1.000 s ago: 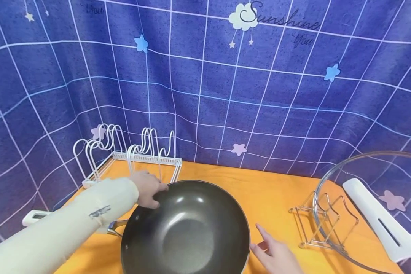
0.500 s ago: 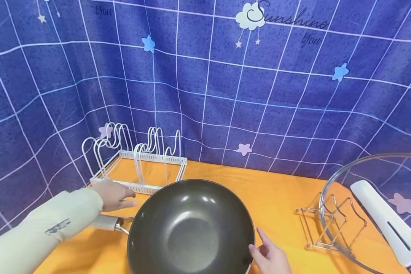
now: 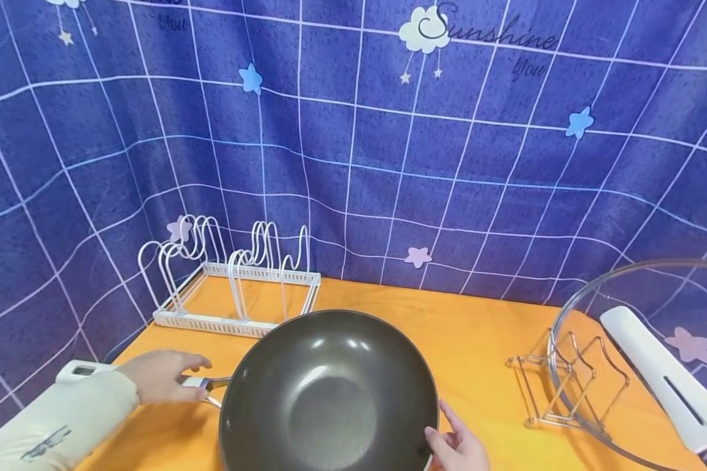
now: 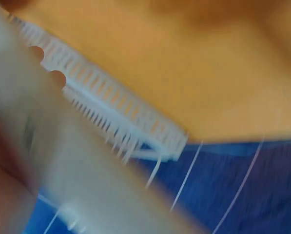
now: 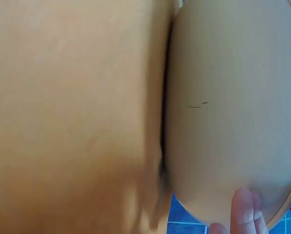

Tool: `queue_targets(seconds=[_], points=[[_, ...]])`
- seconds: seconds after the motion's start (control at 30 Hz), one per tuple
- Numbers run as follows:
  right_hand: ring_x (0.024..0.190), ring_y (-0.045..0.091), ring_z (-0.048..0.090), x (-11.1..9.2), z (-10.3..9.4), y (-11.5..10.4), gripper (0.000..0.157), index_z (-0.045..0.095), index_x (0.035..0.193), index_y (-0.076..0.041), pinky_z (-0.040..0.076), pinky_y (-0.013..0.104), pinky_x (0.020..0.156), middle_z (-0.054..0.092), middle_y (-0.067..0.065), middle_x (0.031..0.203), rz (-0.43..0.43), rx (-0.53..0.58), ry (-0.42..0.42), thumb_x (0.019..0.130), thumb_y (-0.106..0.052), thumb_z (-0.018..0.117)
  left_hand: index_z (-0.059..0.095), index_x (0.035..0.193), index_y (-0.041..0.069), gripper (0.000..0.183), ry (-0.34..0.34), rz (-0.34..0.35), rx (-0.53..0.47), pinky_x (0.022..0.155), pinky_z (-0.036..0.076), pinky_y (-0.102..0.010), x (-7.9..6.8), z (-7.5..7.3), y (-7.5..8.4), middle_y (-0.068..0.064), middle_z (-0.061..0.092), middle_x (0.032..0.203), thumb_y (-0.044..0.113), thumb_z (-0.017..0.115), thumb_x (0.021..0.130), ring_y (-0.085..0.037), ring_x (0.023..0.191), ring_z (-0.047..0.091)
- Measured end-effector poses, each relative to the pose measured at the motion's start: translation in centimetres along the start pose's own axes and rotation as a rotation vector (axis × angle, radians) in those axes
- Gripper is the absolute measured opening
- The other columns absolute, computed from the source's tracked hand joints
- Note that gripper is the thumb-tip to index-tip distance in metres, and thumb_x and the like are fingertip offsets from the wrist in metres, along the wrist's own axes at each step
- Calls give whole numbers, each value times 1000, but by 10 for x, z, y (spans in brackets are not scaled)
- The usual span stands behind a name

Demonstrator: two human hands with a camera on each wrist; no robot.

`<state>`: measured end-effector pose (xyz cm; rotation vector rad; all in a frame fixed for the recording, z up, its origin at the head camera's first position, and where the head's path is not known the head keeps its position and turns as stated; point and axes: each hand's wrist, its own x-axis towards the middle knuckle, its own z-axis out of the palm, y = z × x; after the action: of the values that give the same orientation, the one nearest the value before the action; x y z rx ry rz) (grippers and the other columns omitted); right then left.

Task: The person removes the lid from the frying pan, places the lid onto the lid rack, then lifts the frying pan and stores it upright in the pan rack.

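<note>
A wide dark wok (image 3: 330,418) sits on the orange tabletop (image 3: 483,353). My left hand (image 3: 163,376) is at its handle on the left; the handle passes between thumb and fingers. In the left wrist view, the blurred pale handle (image 4: 87,146) fills the foreground and two fingertips (image 4: 57,80) show past its edge. My right hand (image 3: 462,448) holds the wok's right rim, with the thumb on the inner edge. Seen in the right wrist view, its fingers (image 5: 243,212) lie against the wok's beige outer wall (image 5: 223,126).
Behind the wok on the left stands a white wire rack (image 3: 230,324) with upright loops. To the right, a glass lid (image 3: 556,320) with a white handle (image 3: 654,373) leans in a small metal rack (image 3: 560,418). A blue patterned curtain (image 3: 389,144) hangs behind.
My left hand has moved left and down from the wok's far-left rim to its handle. My right hand has closed in on the right rim. The head view has shifted slightly.
</note>
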<state>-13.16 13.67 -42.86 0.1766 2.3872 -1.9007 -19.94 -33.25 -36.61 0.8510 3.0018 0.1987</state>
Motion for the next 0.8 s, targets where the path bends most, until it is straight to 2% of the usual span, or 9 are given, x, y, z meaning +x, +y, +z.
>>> queue_targets(seconds=[0.1, 0.17, 0.27, 0.37, 0.5, 0.7, 0.8], points=[[45, 14, 55, 0, -2, -1, 71, 23, 145, 9, 54, 27, 52, 48, 1, 55, -10, 57, -33, 89, -13, 61, 68, 101, 13, 47, 4, 6, -24, 59, 48, -33, 0, 8, 3, 15, 61, 76, 54, 67, 80, -7, 66, 56], [50, 22, 62, 1, -4, -3, 72, 22, 145, 9, 57, 32, 55, 53, 4, 57, -23, 71, -61, 90, -14, 61, 69, 97, 16, 46, 8, -9, -19, 54, 43, -29, 0, 11, 6, 21, 54, 70, 58, 67, 77, -2, 62, 50], [56, 29, 66, 1, -6, -3, 72, 18, 145, 8, 58, 39, 60, 55, 5, 58, -17, 114, -114, 91, -15, 60, 67, 87, 22, 37, 19, -19, -22, 50, 37, -26, -2, 10, 8, 22, 48, 66, 57, 70, 75, 0, 59, 44], [56, 25, 67, 2, -8, -3, 75, 12, 146, 5, 58, 41, 62, 55, 4, 59, 29, 164, -168, 93, -17, 60, 62, 80, 28, 30, 32, -38, -21, 48, 33, -24, -2, 10, 10, 22, 46, 63, 56, 71, 73, 0, 57, 41], [55, 21, 66, 1, -13, -2, 79, 8, 147, 1, 58, 40, 63, 58, 5, 62, 69, 199, -199, 93, -21, 61, 62, 79, 30, 30, 45, -48, -16, 47, 32, -23, 0, 11, 11, 22, 46, 62, 57, 72, 71, 1, 57, 41], [56, 21, 67, 0, -12, 1, 78, 8, 147, 0, 58, 40, 63, 65, 10, 65, 70, 233, -201, 93, -21, 60, 62, 71, 28, 28, -22, -46, -106, 48, 33, -22, 5, 8, 7, 23, 47, 58, 51, 77, 67, 2, 55, 39], [54, 21, 66, -1, -8, 4, 76, 9, 147, 1, 58, 39, 61, 65, 11, 64, 70, 223, -180, 93, -18, 60, 59, 66, 30, 28, -48, -48, -115, 47, 33, -21, 6, 8, 3, 23, 45, 57, 51, 79, 64, 2, 54, 38]])
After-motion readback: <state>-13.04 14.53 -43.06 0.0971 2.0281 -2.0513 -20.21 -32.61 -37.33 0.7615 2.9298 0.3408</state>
